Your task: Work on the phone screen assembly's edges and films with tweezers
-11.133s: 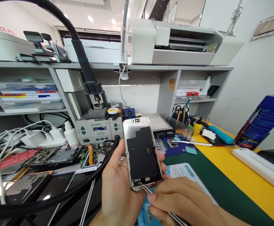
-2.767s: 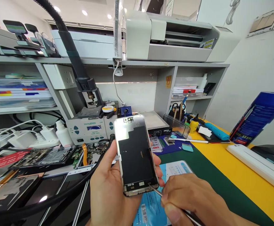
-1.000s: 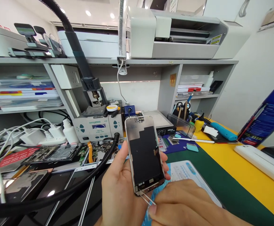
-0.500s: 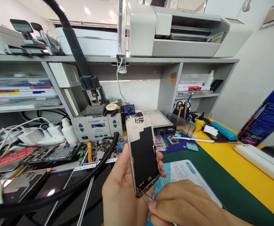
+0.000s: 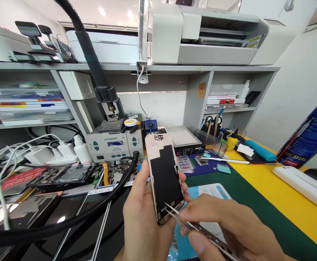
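Observation:
A phone screen assembly (image 5: 165,174), its black and silver back facing me, is tilted upright in my left hand (image 5: 143,217). The fingers wrap behind it and show at its right edge. My right hand (image 5: 223,224) holds metal tweezers (image 5: 202,232) between thumb and fingers. The two tweezer tips are apart, over the lower end of the assembly; whether they touch it I cannot tell. Under the hands lies a blue and white packet (image 5: 185,239) on the green mat (image 5: 245,192).
Phones and screens (image 5: 77,217) lie at the left, crossed by a thick black hose (image 5: 93,214). Behind stand a soldering station (image 5: 115,145) and a flat heating plate (image 5: 184,139). A yellow bottle (image 5: 231,142) and a white device (image 5: 305,188) are at the right.
The tweezers now show more fully, with their tips parted and slightly higher over the assembly's lower end. My right hand has turned and lies a little lower; the view has shifted slightly.

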